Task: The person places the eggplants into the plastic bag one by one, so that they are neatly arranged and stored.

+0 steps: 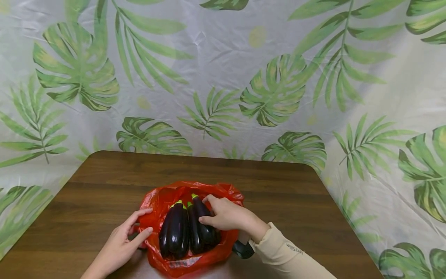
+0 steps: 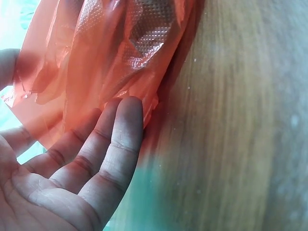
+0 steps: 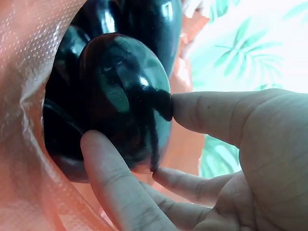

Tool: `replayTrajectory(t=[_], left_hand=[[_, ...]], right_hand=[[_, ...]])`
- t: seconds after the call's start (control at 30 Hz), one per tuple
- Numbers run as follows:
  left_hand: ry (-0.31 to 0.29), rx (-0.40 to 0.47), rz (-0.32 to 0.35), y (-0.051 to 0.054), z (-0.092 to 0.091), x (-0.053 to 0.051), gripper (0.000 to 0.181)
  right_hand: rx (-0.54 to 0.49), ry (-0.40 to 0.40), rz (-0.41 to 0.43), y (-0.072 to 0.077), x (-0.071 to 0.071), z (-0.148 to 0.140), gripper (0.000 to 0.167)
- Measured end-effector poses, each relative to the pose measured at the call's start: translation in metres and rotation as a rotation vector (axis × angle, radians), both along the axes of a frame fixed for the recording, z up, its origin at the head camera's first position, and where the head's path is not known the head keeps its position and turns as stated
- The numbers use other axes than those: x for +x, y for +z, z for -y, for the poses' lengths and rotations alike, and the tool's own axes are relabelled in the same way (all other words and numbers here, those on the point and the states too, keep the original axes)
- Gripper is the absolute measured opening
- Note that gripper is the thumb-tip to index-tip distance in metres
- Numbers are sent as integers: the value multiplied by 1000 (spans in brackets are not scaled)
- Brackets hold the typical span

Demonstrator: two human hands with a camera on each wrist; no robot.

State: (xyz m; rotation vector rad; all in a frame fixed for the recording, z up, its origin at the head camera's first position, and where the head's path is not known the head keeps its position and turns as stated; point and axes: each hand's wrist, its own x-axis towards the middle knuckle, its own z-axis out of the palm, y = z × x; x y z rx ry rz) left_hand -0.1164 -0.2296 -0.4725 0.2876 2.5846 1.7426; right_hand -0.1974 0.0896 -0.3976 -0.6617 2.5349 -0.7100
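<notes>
A thin red plastic bag [image 1: 156, 201] stands with its mouth spread wide near the front of the table. Several glossy dark purple eggplants [image 1: 178, 232] lie side by side inside it, their green stem ends pointing to the back. My right hand [image 1: 226, 213] reaches over the bag's right side and holds the rightmost eggplant [image 3: 125, 96] between thumb and fingertips. At the bag's left side, my left hand [image 1: 122, 236] rests with spread, relaxed fingers against the film. In the left wrist view, its fingers [image 2: 127, 125] lie along the outside of the bag.
Under everything is a dark brown wooden table [image 1: 278, 190] with rounded back corners. A pale cloth with green leaf prints [image 1: 216, 69] hangs behind and beside it. A dark rounded object [image 1: 242, 250] shows beneath my right wrist.
</notes>
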Motion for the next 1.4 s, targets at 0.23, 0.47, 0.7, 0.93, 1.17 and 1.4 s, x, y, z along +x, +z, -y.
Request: replayTrajectory(t=[0.23, 0.47, 0.7, 0.93, 1.17, 1.4], left_hand=[[0, 4, 2, 0, -1, 0, 49], [-5, 7, -4, -1, -1, 0, 49], [-17, 40, -12, -4, -3, 0, 48], [0, 41, 2, -5, -4, 1, 50], [45, 26, -35, -4, -5, 6, 53], [91, -66, -137, 6, 1, 8, 59]], right_hand=[[28, 19, 11, -3, -2, 2, 63], [17, -14, 33, 19, 13, 10, 60], [75, 6, -51, 15, 12, 10, 63], [88, 48, -135, -14, -1, 1, 67], [-19, 32, -67, 40, 37, 1, 64], [-146, 30, -81, 62, 52, -18, 54]])
